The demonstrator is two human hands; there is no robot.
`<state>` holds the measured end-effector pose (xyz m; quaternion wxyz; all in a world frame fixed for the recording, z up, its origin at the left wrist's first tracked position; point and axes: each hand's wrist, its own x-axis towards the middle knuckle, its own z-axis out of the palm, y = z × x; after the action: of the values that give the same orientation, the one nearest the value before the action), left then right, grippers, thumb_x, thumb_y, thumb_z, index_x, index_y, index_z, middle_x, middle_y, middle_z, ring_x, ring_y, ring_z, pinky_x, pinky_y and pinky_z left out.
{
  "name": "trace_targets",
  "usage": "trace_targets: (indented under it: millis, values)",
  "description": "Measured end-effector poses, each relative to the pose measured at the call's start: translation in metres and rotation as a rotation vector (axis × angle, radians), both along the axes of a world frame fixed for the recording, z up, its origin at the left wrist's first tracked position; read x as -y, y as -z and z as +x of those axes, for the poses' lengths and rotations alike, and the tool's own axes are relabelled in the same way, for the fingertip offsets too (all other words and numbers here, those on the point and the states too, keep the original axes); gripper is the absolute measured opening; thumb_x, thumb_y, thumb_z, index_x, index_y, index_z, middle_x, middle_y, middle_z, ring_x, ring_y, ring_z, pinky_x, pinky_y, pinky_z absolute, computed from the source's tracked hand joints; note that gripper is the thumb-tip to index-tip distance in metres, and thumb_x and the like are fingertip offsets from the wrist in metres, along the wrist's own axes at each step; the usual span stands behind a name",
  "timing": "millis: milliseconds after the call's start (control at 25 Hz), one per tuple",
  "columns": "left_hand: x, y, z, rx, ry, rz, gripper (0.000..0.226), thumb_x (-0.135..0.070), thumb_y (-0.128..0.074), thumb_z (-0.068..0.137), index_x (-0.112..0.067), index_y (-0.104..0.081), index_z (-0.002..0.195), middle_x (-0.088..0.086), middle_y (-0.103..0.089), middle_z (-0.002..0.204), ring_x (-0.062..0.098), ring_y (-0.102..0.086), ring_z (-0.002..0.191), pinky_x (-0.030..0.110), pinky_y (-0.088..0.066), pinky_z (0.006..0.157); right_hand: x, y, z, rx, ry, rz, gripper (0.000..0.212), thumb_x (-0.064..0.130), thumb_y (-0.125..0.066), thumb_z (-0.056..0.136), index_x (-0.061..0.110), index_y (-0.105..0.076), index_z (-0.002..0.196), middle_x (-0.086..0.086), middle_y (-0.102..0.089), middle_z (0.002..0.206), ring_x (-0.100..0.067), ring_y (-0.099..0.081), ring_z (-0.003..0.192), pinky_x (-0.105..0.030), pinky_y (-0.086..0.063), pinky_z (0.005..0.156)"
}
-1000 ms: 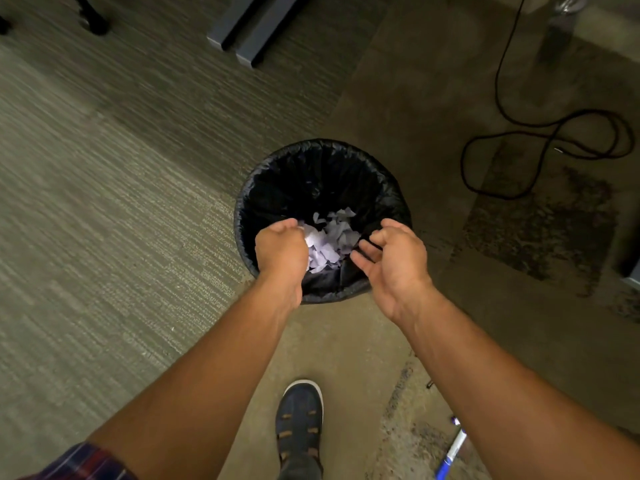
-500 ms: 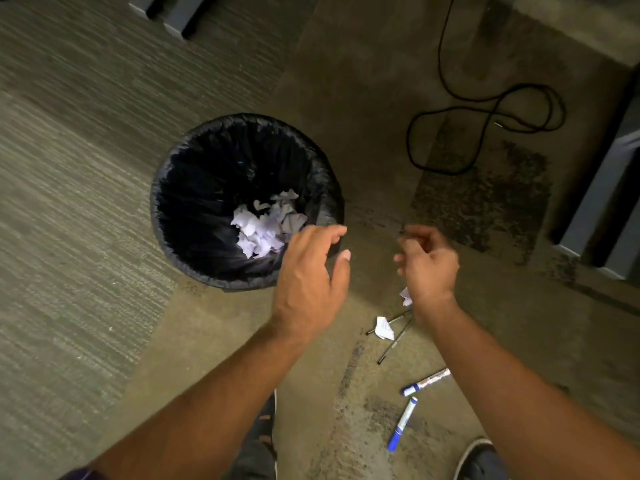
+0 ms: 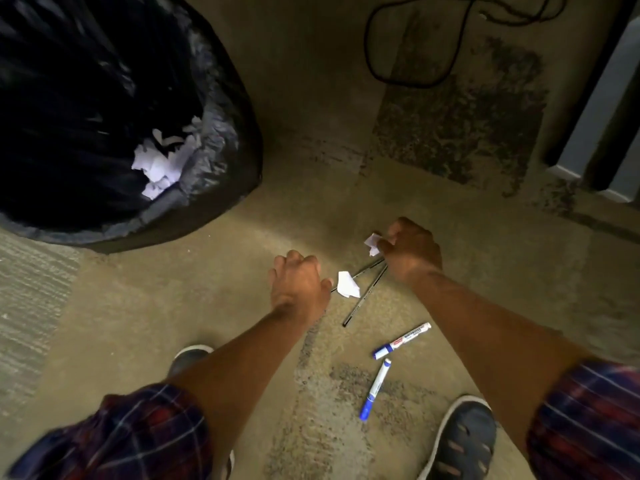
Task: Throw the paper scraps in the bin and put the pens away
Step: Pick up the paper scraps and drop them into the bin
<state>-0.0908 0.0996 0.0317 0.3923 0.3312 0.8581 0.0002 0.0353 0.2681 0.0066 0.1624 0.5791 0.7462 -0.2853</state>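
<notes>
A black-lined bin [image 3: 221, 161] stands at the upper left with white paper scraps [image 3: 161, 164] inside. My right hand [image 3: 412, 251] is low over the floor, its fingers pinched on a small white scrap [image 3: 372, 242]. My left hand [image 3: 299, 280] hovers beside another white scrap [image 3: 348, 285], which lies across two thin black pens [image 3: 365, 296]; its fingers are curled and hold nothing. Two blue-and-white markers [image 3: 401, 341] [image 3: 375, 389] lie on the floor nearer to me.
A black cable [image 3: 415, 46] loops over the floor at the top. Grey furniture legs [image 3: 595, 109] stand at the right edge. My two shoes [image 3: 464, 441] [image 3: 188, 360] are at the bottom. The floor is worn concrete, with carpet at the left.
Both hands left the bin and dropped to the floor on its right. The view swung down and closer. My right hand has closed on a scrap; my left hand reached the other scrap.
</notes>
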Motion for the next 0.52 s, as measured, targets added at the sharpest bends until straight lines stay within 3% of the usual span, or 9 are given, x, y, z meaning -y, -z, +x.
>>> trace_targets:
  millis: [120, 200, 320, 520]
  values:
    - [0.007, 0.032, 0.018, 0.021, -0.029, -0.016, 0.036, -0.045, -0.065, 0.094, -0.022, -0.07, 0.121, 0.008, -0.059, 0.126, 0.03, -0.048, 0.122, 0.043, -0.044, 0.103, 0.013, 0.036, -0.005, 0.213, -0.133, 0.02, 0.057, 0.067, -0.064, 0.087, 0.024, -0.058, 0.123, -0.007, -0.069, 0.126, -0.029, -0.064, 0.12, -0.044, -0.044, 0.1]
    - [0.012, 0.044, 0.022, 0.032, -0.104, 0.015, 0.035, -0.044, -0.068, 0.092, -0.022, -0.072, 0.118, 0.008, -0.06, 0.125, 0.029, -0.049, 0.122, 0.041, -0.043, 0.102, 0.021, 0.052, -0.009, 0.273, -0.184, 0.069, 0.065, 0.068, -0.055, 0.091, 0.019, -0.049, 0.133, -0.011, -0.067, 0.129, -0.032, -0.062, 0.121, -0.047, -0.039, 0.102]
    - [0.008, 0.055, 0.024, 0.006, -0.159, 0.013, 0.034, -0.044, -0.07, 0.091, -0.021, -0.074, 0.117, 0.008, -0.062, 0.125, 0.029, -0.05, 0.122, 0.04, -0.042, 0.102, 0.018, 0.065, -0.012, 0.268, -0.164, 0.151, 0.05, 0.047, -0.051, 0.098, 0.016, -0.046, 0.136, -0.013, -0.069, 0.123, -0.034, -0.063, 0.115, -0.05, -0.037, 0.103]
    - [-0.019, 0.067, 0.034, 0.063, -0.381, -0.018, 0.038, -0.053, -0.078, 0.083, -0.022, -0.078, 0.105, 0.006, -0.071, 0.118, 0.027, -0.056, 0.118, 0.035, -0.043, 0.094, 0.003, 0.056, 0.0, 0.068, 0.024, 0.131, 0.016, 0.025, -0.051, 0.096, 0.021, -0.061, 0.108, -0.005, -0.075, 0.104, -0.029, -0.069, 0.105, -0.045, -0.035, 0.095]
